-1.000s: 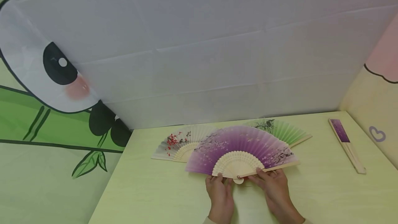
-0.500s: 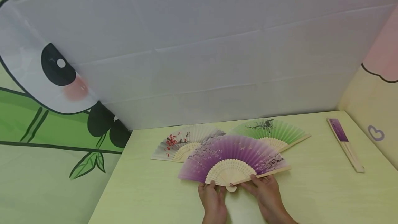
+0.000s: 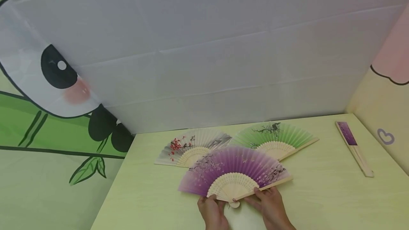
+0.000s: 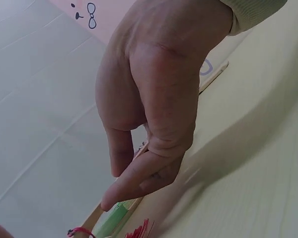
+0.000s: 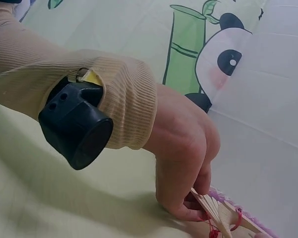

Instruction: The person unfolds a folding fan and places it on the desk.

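An opened purple folding fan with a blossom print and pale pierced ribs is held at its lower part in the head view. My left hand pinches the fan's lower left edge, thumb in front. My right hand grips the right guard stick, thumb on top and the other fingers partly hidden below. The left wrist view shows the right hand from the side, with a red tassel under the fan. In the right wrist view, the left hand holds the ribs near a red cord.
Behind the purple fan lie a spread white fan with red blossoms and a spread green fan. A folded purple fan lies at the right of the pale yellow-green table. A grey-white cloth wall stands behind.
Both hands have drawn the purple fan toward the person and slightly left. More of the green and white fans now shows behind it. The folded fan stays put.
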`<action>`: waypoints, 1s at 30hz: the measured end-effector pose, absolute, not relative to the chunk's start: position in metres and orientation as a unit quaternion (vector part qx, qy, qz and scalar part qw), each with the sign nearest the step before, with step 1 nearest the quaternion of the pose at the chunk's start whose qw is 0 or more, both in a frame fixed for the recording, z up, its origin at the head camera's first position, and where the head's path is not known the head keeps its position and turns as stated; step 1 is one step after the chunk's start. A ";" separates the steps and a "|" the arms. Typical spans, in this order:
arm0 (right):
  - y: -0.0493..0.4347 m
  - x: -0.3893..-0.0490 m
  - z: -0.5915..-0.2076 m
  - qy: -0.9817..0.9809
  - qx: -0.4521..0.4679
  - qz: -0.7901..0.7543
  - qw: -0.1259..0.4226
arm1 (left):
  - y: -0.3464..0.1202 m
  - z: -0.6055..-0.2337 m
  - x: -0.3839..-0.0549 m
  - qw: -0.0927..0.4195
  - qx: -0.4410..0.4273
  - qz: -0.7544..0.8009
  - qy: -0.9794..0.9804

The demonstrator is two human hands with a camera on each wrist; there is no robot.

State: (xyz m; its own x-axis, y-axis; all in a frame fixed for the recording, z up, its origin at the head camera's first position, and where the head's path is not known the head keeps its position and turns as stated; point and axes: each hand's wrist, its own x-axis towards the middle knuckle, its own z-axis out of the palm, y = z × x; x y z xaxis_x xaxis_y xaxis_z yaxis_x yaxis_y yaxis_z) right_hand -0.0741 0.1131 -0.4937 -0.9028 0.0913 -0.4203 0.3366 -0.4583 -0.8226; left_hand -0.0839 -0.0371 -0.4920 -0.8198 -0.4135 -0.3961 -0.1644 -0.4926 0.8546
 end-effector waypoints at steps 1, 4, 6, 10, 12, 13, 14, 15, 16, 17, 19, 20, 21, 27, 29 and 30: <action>0.113 -0.073 -0.494 0.517 0.207 -0.827 0.077 | -0.039 -0.492 -0.084 0.079 0.290 -0.812 -0.500; 0.113 -0.072 -0.497 0.522 0.208 -0.823 0.084 | -0.043 -0.492 -0.083 0.090 0.297 -0.807 -0.503; 0.113 -0.071 -0.499 0.523 0.207 -0.822 0.090 | -0.047 -0.491 -0.082 0.097 0.304 -0.803 -0.503; 0.113 -0.070 -0.502 0.520 0.204 -0.823 0.102 | -0.057 -0.486 -0.083 0.108 0.323 -0.800 -0.495; 0.114 -0.070 -0.503 0.521 0.203 -0.822 0.107 | -0.064 -0.483 -0.084 0.115 0.333 -0.796 -0.493; 0.114 -0.070 -0.503 0.522 0.202 -0.821 0.110 | -0.068 -0.482 -0.085 0.122 0.338 -0.794 -0.490; 0.115 -0.070 -0.504 0.523 0.202 -0.820 0.112 | -0.072 -0.481 -0.086 0.129 0.341 -0.794 -0.487; 0.116 -0.069 -0.504 0.524 0.202 -0.819 0.114 | -0.075 -0.480 -0.087 0.136 0.344 -0.792 -0.486; 0.117 -0.069 -0.504 0.524 0.202 -0.819 0.118 | -0.079 -0.479 -0.088 0.143 0.346 -0.790 -0.486; 0.118 -0.069 -0.504 0.523 0.204 -0.818 0.123 | -0.083 -0.478 -0.088 0.148 0.347 -0.789 -0.485; 0.123 -0.067 -0.504 0.520 0.201 -0.819 0.137 | -0.089 -0.477 -0.089 0.159 0.351 -0.788 -0.480; 0.126 -0.066 -0.504 0.518 0.197 -0.819 0.148 | -0.091 -0.476 -0.089 0.161 0.351 -0.788 -0.480; 0.129 -0.066 -0.504 0.517 0.191 -0.819 0.159 | -0.093 -0.475 -0.090 0.165 0.353 -0.787 -0.479; 0.151 -0.064 -0.507 0.530 0.136 -0.805 0.230 | -0.102 -0.471 -0.089 0.184 0.368 -0.782 -0.468; 0.157 -0.065 -0.507 0.542 0.132 -0.793 0.245 | -0.105 -0.471 -0.089 0.191 0.372 -0.780 -0.466; 0.160 -0.066 -0.507 0.550 0.128 -0.786 0.251 | -0.106 -0.471 -0.089 0.195 0.373 -0.779 -0.465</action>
